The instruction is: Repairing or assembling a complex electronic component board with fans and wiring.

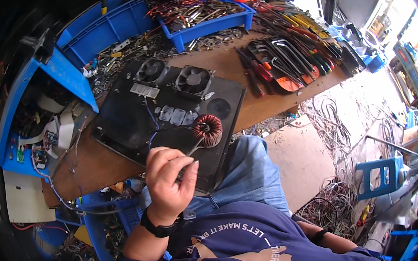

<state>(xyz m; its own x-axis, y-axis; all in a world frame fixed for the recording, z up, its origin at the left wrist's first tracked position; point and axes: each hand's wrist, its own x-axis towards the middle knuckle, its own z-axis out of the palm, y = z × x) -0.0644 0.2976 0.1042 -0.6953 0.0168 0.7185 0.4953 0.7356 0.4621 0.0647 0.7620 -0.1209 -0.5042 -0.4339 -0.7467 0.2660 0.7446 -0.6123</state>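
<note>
My left hand (172,177), with a dark watch on its wrist, is closed in a pinch near the front of a black metal panel (127,120). From its fingertips a thin, pale, rod-like piece (195,148) reaches to the lower side of a ring-shaped coil (207,130) wound with reddish copper wire. I cannot tell whether this piece is a lead of the coil. The coil rests on the panel's right part. Two black fans (193,80) sit at the panel's far edge. Of my right arm only the forearm (333,242) with a dark band shows; the hand is hidden.
A blue bin (209,27) of metal scrap and copper wire stands at the back of the wooden table (247,111). Pliers, hex keys and screwdrivers (288,62) lie at the right. Tangled cables (334,204) cover the floor near a blue stool (379,177). An opened blue casing (41,116) stands left.
</note>
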